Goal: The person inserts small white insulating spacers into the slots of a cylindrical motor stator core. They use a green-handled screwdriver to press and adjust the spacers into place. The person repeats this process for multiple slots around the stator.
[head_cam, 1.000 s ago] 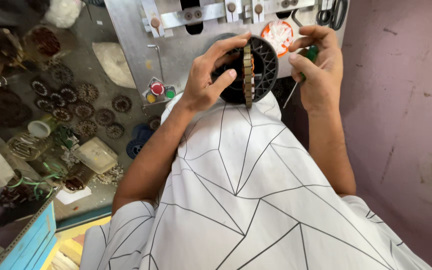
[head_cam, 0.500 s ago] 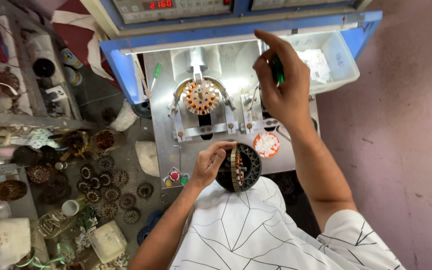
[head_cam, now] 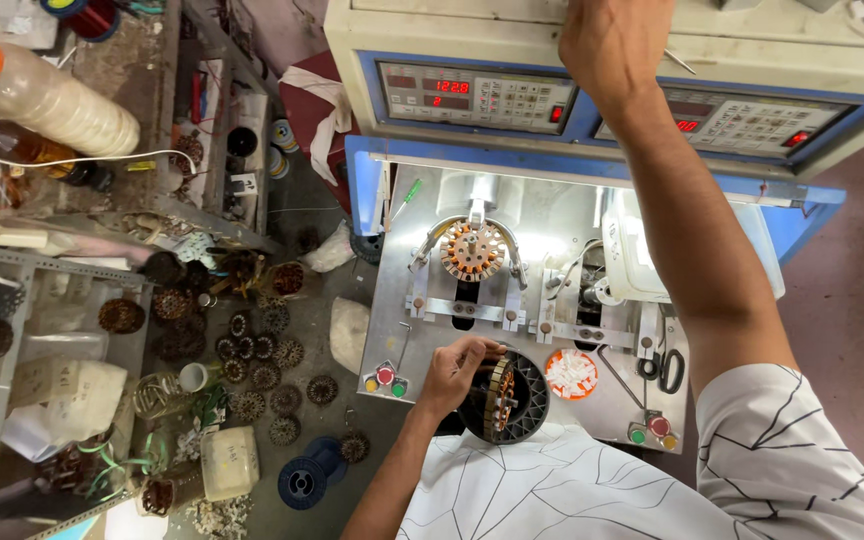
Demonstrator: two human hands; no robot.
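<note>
Left hand steadies the stator, right hand up on the machine

Head view: the left hand has its fingers curled around the black-rimmed stator at the desk's near edge. The right hand rests atop the winding machine; its grip I cannot tell. Best to keep the stator firmly supported on edge, clear of the scissors.
</note>
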